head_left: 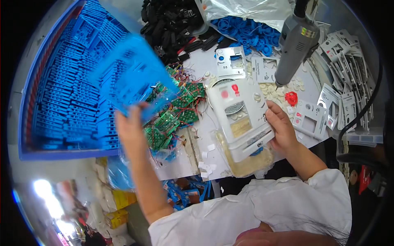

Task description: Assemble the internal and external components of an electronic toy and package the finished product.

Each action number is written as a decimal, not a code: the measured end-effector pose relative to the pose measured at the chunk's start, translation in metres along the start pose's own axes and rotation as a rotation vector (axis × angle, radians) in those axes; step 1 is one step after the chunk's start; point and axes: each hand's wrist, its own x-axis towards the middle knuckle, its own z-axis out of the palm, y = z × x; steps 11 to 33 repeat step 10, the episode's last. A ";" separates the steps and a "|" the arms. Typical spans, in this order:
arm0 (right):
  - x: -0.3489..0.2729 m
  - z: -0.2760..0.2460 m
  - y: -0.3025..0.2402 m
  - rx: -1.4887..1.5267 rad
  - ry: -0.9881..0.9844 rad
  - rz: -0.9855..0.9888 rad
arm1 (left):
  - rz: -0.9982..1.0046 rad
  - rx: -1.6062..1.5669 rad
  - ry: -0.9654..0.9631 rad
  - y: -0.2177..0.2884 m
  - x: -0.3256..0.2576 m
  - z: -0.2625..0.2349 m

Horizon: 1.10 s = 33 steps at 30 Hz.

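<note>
Far to our left sits a blue bin packed with rows of blue plastic frames, its wall close by, so there is little slack on that side. Our left hand is raised above the bench, fingers closed on the lower edge of a blue plastic panel; the panel is smeared by motion, so we can only guess that it is a thin moulded plate with cut-outs. We judge it light and fairly stiff, though apt to flex if pinched at a corner, and best held along an edge as now. Below it lies a heap of green circuit boards trailing thin wires, which could snag anything swung low. Next comes the white housing, flat on the bench over a bag of pale small parts, with our right hand gripping its right edge, thumb on top. It looks rigid, smooth and a little slippery, so the side edges suit a hold better than the face. Above it hangs a grey electric screwdriver, and white faceplates crowd the right; open room is mostly straight up
</note>
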 end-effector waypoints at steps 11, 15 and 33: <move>-0.015 0.011 0.040 -0.162 -0.002 0.247 | -0.278 -0.627 -0.078 -0.041 -0.246 0.122; -0.015 0.011 0.040 -0.162 -0.002 0.247 | -0.278 -0.627 -0.078 -0.041 -0.246 0.122; -0.015 0.011 0.040 -0.162 -0.002 0.247 | -0.278 -0.627 -0.078 -0.041 -0.246 0.122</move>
